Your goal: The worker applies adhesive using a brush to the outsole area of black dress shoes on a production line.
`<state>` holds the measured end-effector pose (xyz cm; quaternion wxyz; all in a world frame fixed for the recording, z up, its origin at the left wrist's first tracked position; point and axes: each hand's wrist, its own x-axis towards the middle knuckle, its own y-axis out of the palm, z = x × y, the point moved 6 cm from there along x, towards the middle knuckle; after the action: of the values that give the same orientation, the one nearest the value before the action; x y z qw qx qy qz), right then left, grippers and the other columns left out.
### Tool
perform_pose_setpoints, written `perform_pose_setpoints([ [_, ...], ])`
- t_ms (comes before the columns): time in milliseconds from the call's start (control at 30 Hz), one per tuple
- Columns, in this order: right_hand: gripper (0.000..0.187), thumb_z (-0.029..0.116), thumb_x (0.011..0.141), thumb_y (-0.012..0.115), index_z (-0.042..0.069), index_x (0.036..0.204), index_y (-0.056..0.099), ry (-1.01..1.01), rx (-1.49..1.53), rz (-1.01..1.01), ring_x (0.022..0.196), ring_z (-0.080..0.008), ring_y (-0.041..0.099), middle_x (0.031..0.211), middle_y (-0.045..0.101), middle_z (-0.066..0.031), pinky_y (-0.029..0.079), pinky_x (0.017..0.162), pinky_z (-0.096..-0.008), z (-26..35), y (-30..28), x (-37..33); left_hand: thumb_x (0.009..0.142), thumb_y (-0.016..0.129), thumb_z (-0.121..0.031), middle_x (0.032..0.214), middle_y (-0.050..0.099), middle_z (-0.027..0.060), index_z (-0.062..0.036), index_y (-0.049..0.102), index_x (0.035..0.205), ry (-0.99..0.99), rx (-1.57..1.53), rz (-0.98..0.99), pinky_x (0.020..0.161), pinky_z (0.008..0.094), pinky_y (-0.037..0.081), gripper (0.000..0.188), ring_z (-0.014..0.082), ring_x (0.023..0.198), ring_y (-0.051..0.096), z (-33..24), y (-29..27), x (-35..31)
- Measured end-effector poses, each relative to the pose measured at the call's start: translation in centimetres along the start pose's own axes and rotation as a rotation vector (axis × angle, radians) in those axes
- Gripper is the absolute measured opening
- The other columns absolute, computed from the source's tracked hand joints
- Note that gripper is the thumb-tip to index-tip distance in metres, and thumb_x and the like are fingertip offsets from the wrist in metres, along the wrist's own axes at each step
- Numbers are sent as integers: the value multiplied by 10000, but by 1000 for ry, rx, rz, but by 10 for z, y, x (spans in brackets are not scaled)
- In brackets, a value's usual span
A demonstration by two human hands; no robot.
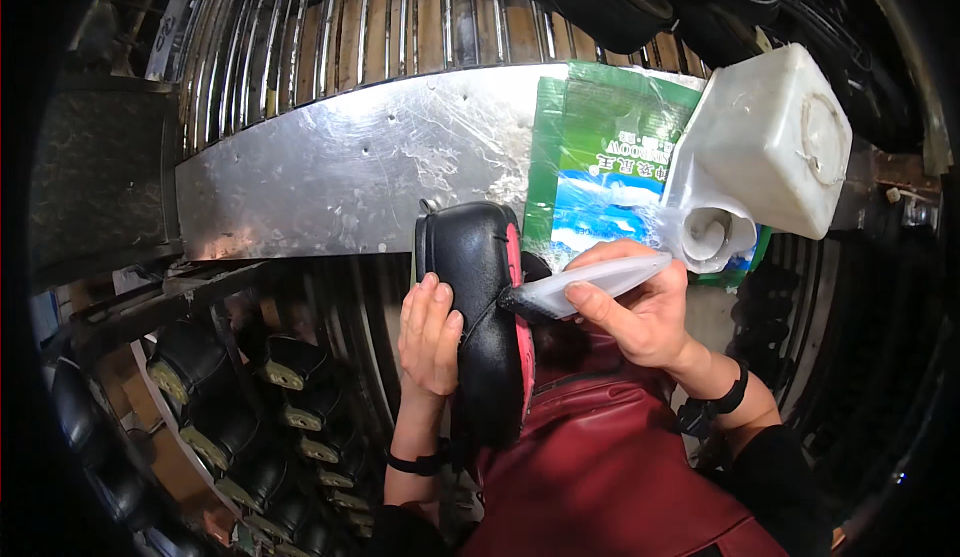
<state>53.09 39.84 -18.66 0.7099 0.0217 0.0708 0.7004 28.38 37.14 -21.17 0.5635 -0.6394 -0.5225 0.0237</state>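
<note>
A black shoe upper (468,247) with a pink band (524,342) along its side stands on edge in front of me, over the front edge of the metal bench. My left hand (430,342) presses against its left side, fingers laid along the black surface, and steadies it. In my right hand (645,317) is a brush (610,279) with a whitish translucent handle, gripped between thumb and fingers. Its dark bristles touch the shoe at the pink band. The shoe's lower end runs down against my red apron (590,457).
A metal bench top (350,172) lies ahead, with a conveyor of rollers (400,17) behind it. A green and blue plastic sheet (610,147) lies under a cut-open white plastic jug (790,137). Racks of black shoes (215,427) stand at lower left; more dark shoes (600,2) sit at far right.
</note>
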Motion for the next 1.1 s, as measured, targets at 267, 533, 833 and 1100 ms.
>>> perform_pose_setpoints([
  [267, 144, 83, 991, 766, -45, 1036, 718, 127, -36, -133, 682, -108, 695, 857, 749, -63, 554, 599, -268, -13, 10, 66, 1017, 622, 14, 1251, 704, 321, 46, 574, 1232, 33, -10, -46, 1004, 622, 585, 222, 521, 1185, 695, 3, 2, -5],
  [533, 177, 118, 998, 776, -31, 1069, 714, 142, 59, -102, 714, -122, 708, 888, 756, -76, 570, 632, -266, -12, 4, 41, 1003, 654, 26, 1268, 702, 325, 62, 591, 1232, 38, 11, -80, 1017, 609, 582, 240, 504, 1208, 690, 1, 2, 2],
  [833, 131, 64, 968, 798, -23, 1056, 752, 84, -64, 35, 781, -121, 716, 933, 779, -72, 556, 704, -262, -4, 6, -51, 991, 614, 65, 1299, 692, 327, 102, 595, 1294, 61, 19, -113, 1046, 590, 564, 306, 506, 1237, 677, -1, -2, 10],
  [1100, 198, -69, 796, 813, -88, 974, 726, -592, -395, 554, 763, -284, 724, 921, 752, -195, 617, 734, -402, 78, 44, -112, 983, 581, 48, 1315, 687, 322, 122, 617, 1298, 61, 47, -92, 1061, 577, 561, 325, 497, 1248, 673, -10, -2, 17],
])
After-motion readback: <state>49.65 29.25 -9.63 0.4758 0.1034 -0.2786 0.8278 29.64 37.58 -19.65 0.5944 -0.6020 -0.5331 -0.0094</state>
